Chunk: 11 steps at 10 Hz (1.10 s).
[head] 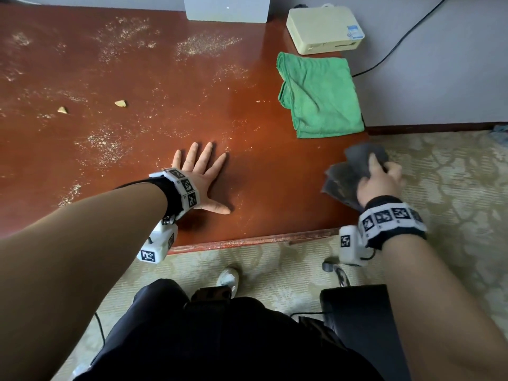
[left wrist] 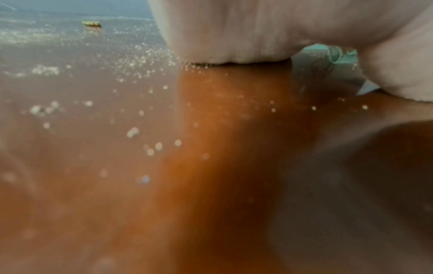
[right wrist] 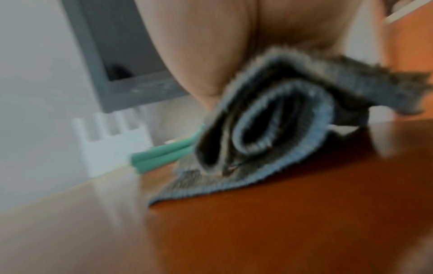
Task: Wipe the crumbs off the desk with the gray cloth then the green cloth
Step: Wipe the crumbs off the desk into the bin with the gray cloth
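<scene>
The right hand (head: 378, 182) has its fingers curled around the bunched gray cloth (head: 346, 174) at the right edge of the tabletop (head: 261, 174); the cloth's lower fold seems to brush the wood in the blurred right wrist view. The left hand (head: 202, 177) lies flat with fingers spread, holding nothing, pressed on the wood near the front edge.

To wipe well, it would help to flatten the cloth under the palm, start at the far scatter of crumbs (head: 203, 45) and draw them in overlapping strokes toward one edge, catching the two larger pieces (head: 120, 103) on the left.

The gray cloth is dark, napped and loosely rolled on itself. The green cloth (head: 319, 97) lies folded by the right edge, behind the gray one, untouched.
</scene>
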Each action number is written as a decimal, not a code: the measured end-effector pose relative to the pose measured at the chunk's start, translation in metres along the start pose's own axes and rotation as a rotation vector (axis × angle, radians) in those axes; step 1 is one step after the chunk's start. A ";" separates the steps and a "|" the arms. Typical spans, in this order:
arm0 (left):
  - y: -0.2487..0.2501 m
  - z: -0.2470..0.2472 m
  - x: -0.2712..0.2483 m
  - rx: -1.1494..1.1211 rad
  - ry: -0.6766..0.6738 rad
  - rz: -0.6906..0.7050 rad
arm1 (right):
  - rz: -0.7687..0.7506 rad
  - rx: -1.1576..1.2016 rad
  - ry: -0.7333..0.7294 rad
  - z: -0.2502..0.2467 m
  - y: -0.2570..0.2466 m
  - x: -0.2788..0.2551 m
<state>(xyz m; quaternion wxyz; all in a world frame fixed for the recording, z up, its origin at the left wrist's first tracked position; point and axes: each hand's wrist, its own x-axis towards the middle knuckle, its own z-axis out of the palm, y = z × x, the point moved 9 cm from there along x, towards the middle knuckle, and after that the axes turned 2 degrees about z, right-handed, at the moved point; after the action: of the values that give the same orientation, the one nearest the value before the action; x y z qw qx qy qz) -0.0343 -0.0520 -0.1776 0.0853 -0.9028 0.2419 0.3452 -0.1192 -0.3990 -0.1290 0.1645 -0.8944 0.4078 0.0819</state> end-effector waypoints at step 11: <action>0.000 -0.001 0.000 0.007 0.007 0.005 | -0.809 -0.055 -0.401 0.060 -0.144 -0.105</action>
<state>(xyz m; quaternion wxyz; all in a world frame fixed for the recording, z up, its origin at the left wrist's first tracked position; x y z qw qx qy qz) -0.0333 -0.0525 -0.1766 0.0870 -0.9030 0.2456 0.3415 -0.0800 -0.2154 -0.1232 0.2354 -0.9523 -0.0167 0.1936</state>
